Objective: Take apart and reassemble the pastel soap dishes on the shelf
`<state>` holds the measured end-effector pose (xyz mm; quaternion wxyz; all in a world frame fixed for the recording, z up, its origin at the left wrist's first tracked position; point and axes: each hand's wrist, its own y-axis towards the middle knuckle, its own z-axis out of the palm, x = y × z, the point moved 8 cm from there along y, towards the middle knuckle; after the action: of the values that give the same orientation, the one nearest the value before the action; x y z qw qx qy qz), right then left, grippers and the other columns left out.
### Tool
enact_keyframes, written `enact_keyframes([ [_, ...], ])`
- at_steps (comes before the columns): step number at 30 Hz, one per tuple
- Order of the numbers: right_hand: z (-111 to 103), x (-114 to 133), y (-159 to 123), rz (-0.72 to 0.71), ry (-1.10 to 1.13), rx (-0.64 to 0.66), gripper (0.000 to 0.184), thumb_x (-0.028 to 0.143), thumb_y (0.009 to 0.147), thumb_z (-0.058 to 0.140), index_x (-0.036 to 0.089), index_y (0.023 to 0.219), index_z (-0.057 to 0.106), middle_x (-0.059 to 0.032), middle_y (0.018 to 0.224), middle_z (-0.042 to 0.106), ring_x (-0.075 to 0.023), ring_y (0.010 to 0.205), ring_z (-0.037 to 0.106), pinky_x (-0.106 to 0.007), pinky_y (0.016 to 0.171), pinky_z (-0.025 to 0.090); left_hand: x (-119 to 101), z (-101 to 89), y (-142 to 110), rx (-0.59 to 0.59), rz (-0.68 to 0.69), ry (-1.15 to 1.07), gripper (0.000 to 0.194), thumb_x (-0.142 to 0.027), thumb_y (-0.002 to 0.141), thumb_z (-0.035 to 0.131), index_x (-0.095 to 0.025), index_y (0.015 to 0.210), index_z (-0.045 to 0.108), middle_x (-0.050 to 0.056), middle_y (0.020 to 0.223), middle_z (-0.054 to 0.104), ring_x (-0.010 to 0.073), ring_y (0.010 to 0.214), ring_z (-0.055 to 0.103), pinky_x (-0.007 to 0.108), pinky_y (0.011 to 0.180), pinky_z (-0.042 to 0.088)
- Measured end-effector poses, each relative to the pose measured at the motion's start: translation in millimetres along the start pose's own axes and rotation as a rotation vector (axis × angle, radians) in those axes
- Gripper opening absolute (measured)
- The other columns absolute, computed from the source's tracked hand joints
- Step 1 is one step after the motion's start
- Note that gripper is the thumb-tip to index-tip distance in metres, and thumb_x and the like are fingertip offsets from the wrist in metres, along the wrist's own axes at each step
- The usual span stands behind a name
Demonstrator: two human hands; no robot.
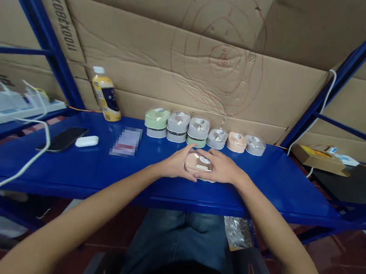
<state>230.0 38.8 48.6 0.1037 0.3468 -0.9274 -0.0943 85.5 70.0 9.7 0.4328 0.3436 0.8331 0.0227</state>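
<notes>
Near the front of the blue table, both my hands hold a small peach plastic box with a clear lid (195, 159). My left hand (178, 162) wraps its left side, thumb toward me and fingers on the far side. Across the right side and top lies my right hand (222, 166), its fingers curled round the box. A round white label and a pale oblong piece show on the lid. Behind it, similar boxes stand in a row: a green box (157, 117) and grey boxes (178, 121) stacked two high at left, and a peach box (236, 141) among single ones at right.
On the left of the blue table (146, 182) are a drink bottle (107, 98), a blurred-out card (126, 141), a white earbud case (87, 141), a dark phone (64, 138) and a power strip (14, 109) with white cables. A cardboard box (320, 160) lies right. Cardboard (141, 49) backs the table.
</notes>
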Motion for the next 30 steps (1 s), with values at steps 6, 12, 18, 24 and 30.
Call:
enact_keyframes([
  [6,7,-12,0,-0.042,0.183,-0.021,0.107,0.076,0.077,0.077,0.026,0.163,0.039,-0.0116,0.118,0.062,-0.0327,0.108,0.064,-0.051,0.097,0.052,-5,-0.8,1,0.001,0.043,0.012,0.129,-0.052,0.053,0.1,-0.02,0.16,0.034,0.021,0.15,0.056,0.0416,0.137,0.056,0.058,0.114,0.045],
  [12,2,-18,-15,-0.198,0.4,-0.076,0.102,0.058,0.076,0.086,0.026,0.161,0.039,-0.0155,0.148,0.053,-0.0354,0.137,0.053,-0.056,0.116,0.044,-7,-0.6,2,0.02,0.09,0.082,0.114,-0.055,0.055,0.098,-0.022,0.151,0.048,0.017,0.149,0.057,0.0415,0.138,0.055,0.06,0.118,0.042],
  [18,4,-24,-34,-0.186,0.396,-0.055,0.102,0.06,0.078,0.086,0.027,0.163,0.039,-0.0139,0.146,0.057,-0.033,0.134,0.057,-0.05,0.116,0.046,-5,0.6,1,0.036,0.094,0.099,0.113,-0.058,0.059,0.096,-0.024,0.154,0.046,0.017,0.154,0.054,0.0404,0.141,0.053,0.059,0.12,0.041],
  [24,8,-25,-39,-0.167,0.3,-0.086,0.104,0.063,0.082,0.081,0.025,0.166,0.034,-0.0166,0.146,0.059,-0.0342,0.129,0.057,-0.053,0.112,0.047,-6,1.0,0,0.066,0.088,0.075,0.113,-0.054,0.063,0.095,-0.023,0.157,0.042,0.018,0.157,0.053,0.0415,0.143,0.052,0.06,0.12,0.04],
  [30,1,-34,-40,-0.129,0.349,-0.207,0.097,0.062,0.078,0.084,0.025,0.159,0.046,-0.014,0.138,0.067,-0.0342,0.121,0.065,-0.055,0.108,0.051,4,-1.7,1,0.029,0.048,-0.124,0.134,-0.049,0.058,0.099,-0.021,0.164,0.022,0.023,0.151,0.055,0.0407,0.139,0.057,0.062,0.118,0.043],
])
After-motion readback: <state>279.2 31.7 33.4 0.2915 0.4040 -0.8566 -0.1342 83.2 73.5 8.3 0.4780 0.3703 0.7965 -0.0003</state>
